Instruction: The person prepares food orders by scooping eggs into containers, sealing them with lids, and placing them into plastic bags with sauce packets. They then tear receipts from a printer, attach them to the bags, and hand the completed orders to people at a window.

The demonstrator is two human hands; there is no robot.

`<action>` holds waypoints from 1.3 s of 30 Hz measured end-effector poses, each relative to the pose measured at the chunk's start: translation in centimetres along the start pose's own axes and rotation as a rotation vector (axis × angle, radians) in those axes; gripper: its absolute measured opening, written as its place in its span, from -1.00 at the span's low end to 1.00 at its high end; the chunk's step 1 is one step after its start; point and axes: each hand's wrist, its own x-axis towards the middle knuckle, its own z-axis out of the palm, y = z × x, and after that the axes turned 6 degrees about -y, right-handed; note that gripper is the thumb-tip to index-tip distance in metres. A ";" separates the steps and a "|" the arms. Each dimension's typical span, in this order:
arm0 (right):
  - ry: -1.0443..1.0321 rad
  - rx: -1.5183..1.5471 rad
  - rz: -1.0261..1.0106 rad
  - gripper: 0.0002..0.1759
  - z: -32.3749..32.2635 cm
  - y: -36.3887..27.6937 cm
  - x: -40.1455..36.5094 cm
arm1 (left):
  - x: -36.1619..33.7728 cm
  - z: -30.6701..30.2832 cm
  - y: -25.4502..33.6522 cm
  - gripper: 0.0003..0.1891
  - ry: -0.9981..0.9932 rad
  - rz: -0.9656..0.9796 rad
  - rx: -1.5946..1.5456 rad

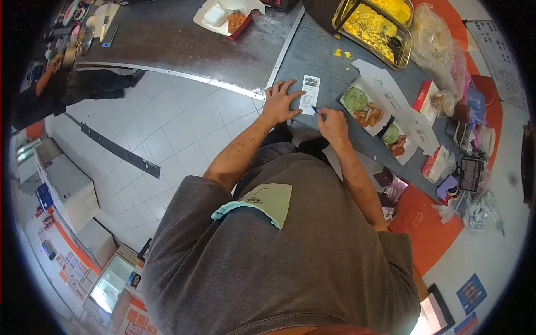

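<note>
A white printed slip (pixel 309 92) lies on the dark grey table near its front edge. My left hand (pixel 279 102) rests beside it with the fingers spread, the fingertips at the slip's left edge. In my right hand (pixel 333 124) is a blue pen (pixel 315 109), its tip at the lower right part of the slip. Just right of my right hand are two open white boxes, one with green rice (pixel 355 99) and browned meat (pixel 369 115), the other with green rice (pixel 390 134) and meat (pixel 397 146).
Metal trays of yellow food (pixel 371 30) stand at the back right, with yellow crumbs near them. Plastic bags (pixel 432 42) and red-and-white boxes (pixel 426 96) line the right side. An open box (pixel 226 18) sits on the left counter. Another person (pixel 72 89) stands far left.
</note>
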 end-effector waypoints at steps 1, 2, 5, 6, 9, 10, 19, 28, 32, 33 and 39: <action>-0.093 -0.070 0.071 -0.76 -0.9 -0.6 0.0 | 0.0 0.0 0.0 -0.36 0.000 -0.005 0.002; -0.186 -0.139 0.144 -0.72 -1.4 -1.2 0.0 | -0.1 0.0 0.1 -0.36 -0.001 -0.002 0.000; 0.079 -0.021 0.035 -0.61 0.1 -1.5 1.4 | 0.1 0.2 0.3 -0.36 0.021 -0.009 -0.026; 0.084 -0.022 0.037 -0.61 0.8 -1.6 1.5 | 0.2 0.1 0.5 -0.36 0.026 -0.026 -0.030; 0.181 -0.292 -0.194 -0.58 2.3 -0.9 1.7 | 0.2 0.3 0.8 -0.35 0.034 -0.045 -0.034; 0.191 -0.298 -0.193 -0.58 0.9 -1.5 1.9 | 0.3 0.4 0.9 -0.35 0.037 -0.051 -0.037; 0.599 -0.271 0.193 -0.69 -23.4 8.3 15.9 | 2.6 -0.7 4.7 -0.58 0.302 -0.160 -0.200; 0.317 -0.448 0.311 -0.63 -21.5 15.4 24.9 | 20.3 -1.2 11.3 -0.56 0.173 -0.260 -1.101; 0.367 -0.206 0.149 -0.78 -21.7 11.7 26.0 | 26.3 1.0 10.1 -0.41 0.287 -0.544 -1.452; 0.296 -0.258 0.125 -0.78 -20.9 11.9 27.1 | 27.0 0.5 10.0 -0.41 0.330 -0.557 -1.437; 0.219 -0.171 0.178 -0.86 -18.4 8.5 29.9 | 28.0 1.2 9.5 -0.39 0.387 -0.513 -1.170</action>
